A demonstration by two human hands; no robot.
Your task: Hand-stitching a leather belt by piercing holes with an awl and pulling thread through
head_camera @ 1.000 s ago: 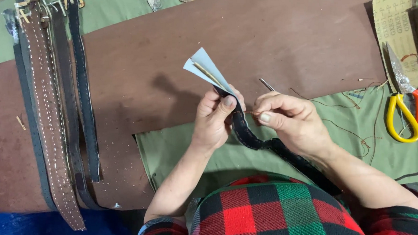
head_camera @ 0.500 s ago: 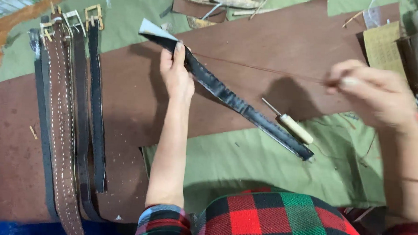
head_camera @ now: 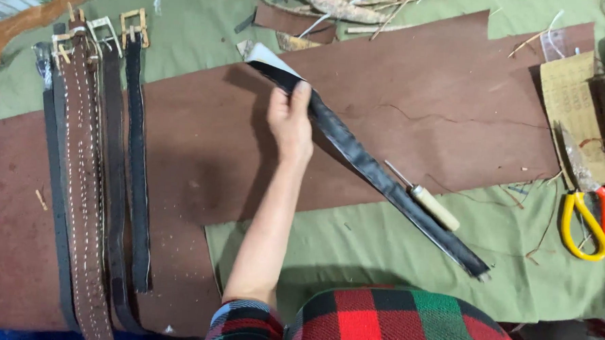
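Observation:
My left hand (head_camera: pixel 290 120) presses down on a long black leather strap (head_camera: pixel 377 172) near its upper end, where a white pointed tip (head_camera: pixel 263 55) sticks out. The strap runs diagonally down to the right across the brown leather sheet (head_camera: pixel 414 107) and onto the green cloth (head_camera: pixel 380 255). An awl with a pale wooden handle (head_camera: pixel 431 205) lies against the strap's lower half. My right hand is out of the picture.
Several finished belts with brass buckles (head_camera: pixel 95 168) lie side by side at the left. Scissors with yellow and red handles (head_camera: pixel 586 216) rest at the right edge beside a tan sheet (head_camera: pixel 580 107). Sticks and leather scraps (head_camera: pixel 323 11) sit at the top.
The strap went from held between both hands to stretched flat on the table. My left hand slid to its upper end; my right hand moved right and left the view.

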